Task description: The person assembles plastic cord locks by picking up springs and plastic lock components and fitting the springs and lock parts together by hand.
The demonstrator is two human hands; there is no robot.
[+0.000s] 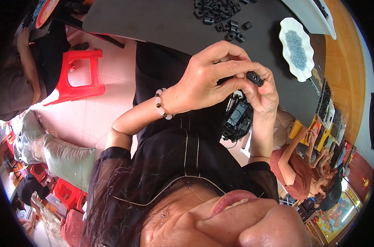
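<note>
Well, with thumb and fingers my left grip [213, 76] is pinching a black part [255, 78], and my right grip [266, 96] is holding it too, so the part is sitting between the fingertips of both. Beyond them, a pile [224, 11] of similar black pieces is lying on the dark tabletop [154, 20], and a wavy-edged white dish [304, 75] is standing to its right, holding pale bluish beads [297, 50].

Small black cylindrical plastic part [254, 78], loose black plastic pieces [222, 10]; dark grey flat tabletop [154, 20]; white scalloped dish [283, 35], blue-grey translucent beads [296, 50]; round-bead bracelet [158, 103] mixing white and dark brown; black top [158, 158] with thin gold trim; bright red plastic stool [97, 74]
</note>
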